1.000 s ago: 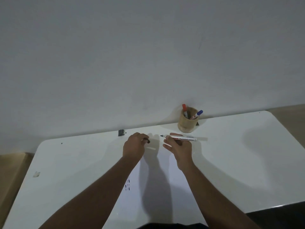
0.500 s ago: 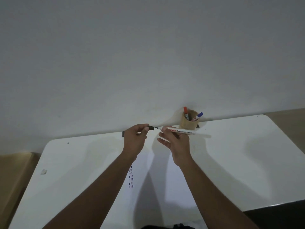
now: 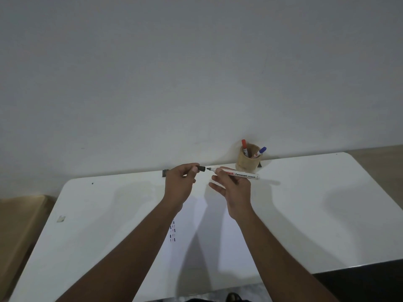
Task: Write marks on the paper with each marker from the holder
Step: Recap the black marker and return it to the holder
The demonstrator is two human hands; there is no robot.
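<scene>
We hold the white marker [image 3: 237, 173] level above the bench [image 3: 305, 192] in our right hand [image 3: 234, 188], pinched between thumb and fingers with the other fingers spread loose. Its dark tip is bare and points left. Our left hand [image 3: 180, 184] is closed around the black cap [image 3: 201, 168], which sits just beside the tip, in line with it but apart.

We cannot tell from this moment alone whether the cap is going on or coming off. The paper [image 3: 209, 232] lies below our wrists and already carries a short column of dark marks [image 3: 172, 232] near its left edge.

The holder [image 3: 247, 161] stands at the back of the bench with a red marker [image 3: 244, 147] and a blue marker [image 3: 260, 151] in it. If capping, the next move calls for keeping cap and tip aligned and pressing them together; if writing, lowering the tip to the paper.
</scene>
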